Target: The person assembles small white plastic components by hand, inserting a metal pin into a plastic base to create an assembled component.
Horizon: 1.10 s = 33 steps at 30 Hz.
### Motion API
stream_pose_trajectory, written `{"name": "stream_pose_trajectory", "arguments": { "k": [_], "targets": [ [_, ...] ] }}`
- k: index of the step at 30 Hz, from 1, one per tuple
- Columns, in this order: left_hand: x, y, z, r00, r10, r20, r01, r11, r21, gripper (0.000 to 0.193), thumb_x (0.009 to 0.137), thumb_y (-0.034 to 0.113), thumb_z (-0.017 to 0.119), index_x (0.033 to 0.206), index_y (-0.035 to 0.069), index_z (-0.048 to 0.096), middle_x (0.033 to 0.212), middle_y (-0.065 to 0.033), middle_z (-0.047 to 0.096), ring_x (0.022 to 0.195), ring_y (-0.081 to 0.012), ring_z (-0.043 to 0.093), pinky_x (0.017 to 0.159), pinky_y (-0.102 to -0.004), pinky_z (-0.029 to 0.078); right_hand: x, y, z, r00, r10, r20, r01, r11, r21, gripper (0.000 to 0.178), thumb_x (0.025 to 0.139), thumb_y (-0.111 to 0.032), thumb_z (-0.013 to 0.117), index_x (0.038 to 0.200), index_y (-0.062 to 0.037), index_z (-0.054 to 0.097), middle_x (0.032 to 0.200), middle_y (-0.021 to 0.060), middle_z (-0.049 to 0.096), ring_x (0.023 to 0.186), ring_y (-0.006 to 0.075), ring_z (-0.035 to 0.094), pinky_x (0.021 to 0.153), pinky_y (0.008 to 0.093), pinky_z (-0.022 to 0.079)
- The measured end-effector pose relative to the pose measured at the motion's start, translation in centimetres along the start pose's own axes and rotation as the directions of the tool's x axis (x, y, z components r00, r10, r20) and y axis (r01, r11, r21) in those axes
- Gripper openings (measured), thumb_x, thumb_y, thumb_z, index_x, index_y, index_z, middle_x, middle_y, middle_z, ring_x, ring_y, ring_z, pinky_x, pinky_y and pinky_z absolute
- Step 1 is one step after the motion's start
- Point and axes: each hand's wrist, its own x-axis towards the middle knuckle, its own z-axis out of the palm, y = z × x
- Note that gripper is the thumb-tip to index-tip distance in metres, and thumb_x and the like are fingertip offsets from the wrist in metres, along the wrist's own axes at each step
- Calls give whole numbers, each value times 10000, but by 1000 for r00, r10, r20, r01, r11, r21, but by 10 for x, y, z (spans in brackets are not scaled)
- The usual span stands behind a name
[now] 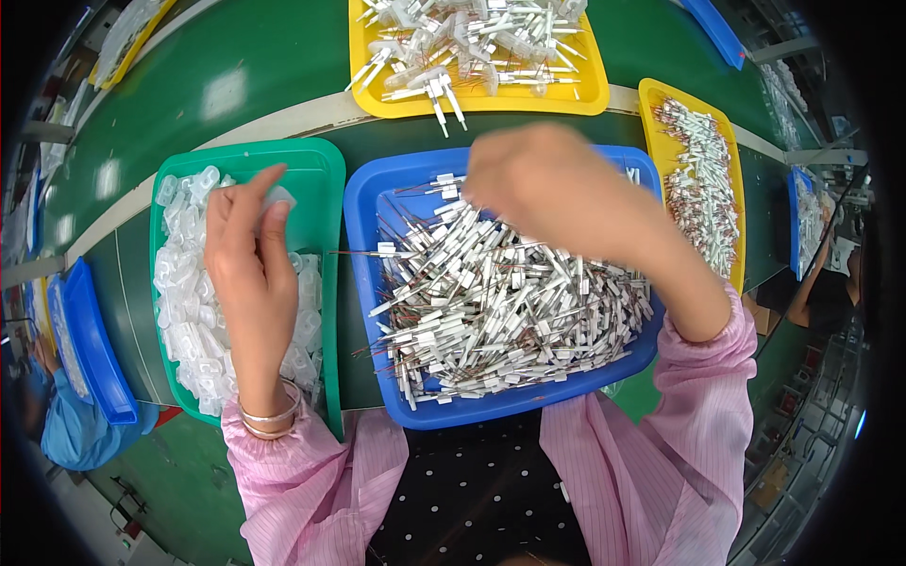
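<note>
My left hand (250, 250) is over the green tray (332, 283), with a small translucent plastic housing (280, 196) pinched between thumb and fingers. More such housings (189, 311) are heaped in that tray, mostly on its left side. Over the far edge of the blue tray (415, 412), my right hand (538, 174) is smeared by motion. Its fingers are bent down and hidden, so whether they hold anything does not show. White stick-shaped parts with thin dark-red wires (510, 311) fill the blue tray beneath it.
Beyond the blue tray, a yellow tray (604, 94) holds white parts with clear housings. Another yellow tray (741, 208) of wired white parts stands at the right. Blue trays (118, 401) are at the sides. A person in a blue sleeve (80, 424) is at the far left.
</note>
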Motion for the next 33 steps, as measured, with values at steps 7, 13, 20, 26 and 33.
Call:
{"name": "stream_pose_trajectory", "arguments": {
  "k": [7,13,20,26,33],
  "targets": [
    [-9,21,-1,873,-285,396,479,343,-808,178,910,80,465,1050,-11,526,894,-133,604,558,-103,505,450,-191,346,10,-23,25,982,-112,152,145,963,-227,72,629,-32,584,694,-12,607,735,80,551,797,225,569,591,322,493],
    [-14,24,-2,839,-137,527,543,144,-827,222,931,149,443,1083,-2,499,782,-144,616,477,-59,361,451,-158,283,7,-14,20,988,-141,66,148,982,-116,71,656,-38,591,725,-28,600,663,82,571,713,234,572,532,342,453],
    [-14,45,-5,788,-135,601,606,-7,-796,329,933,101,414,1244,-7,423,1036,-197,573,668,-123,503,533,-197,380,-12,-20,-8,936,111,-334,-50,981,187,57,726,-61,624,774,-41,602,645,71,549,676,250,529,575,345,421],
    [-21,34,4,827,35,562,563,-67,-824,361,917,45,428,1270,-14,384,1124,-224,528,896,-276,602,625,-262,498,-27,-38,-12,839,337,-427,-38,819,573,156,685,22,672,840,8,663,728,74,621,648,183,506,624,285,377],
    [-25,38,12,827,114,551,562,-179,-807,379,914,48,437,1279,-13,357,1129,-226,505,860,-311,610,589,-279,525,-31,-51,-10,825,183,-535,83,897,434,188,649,36,687,833,7,661,732,84,599,620,177,480,593,280,345]
  ]
}}
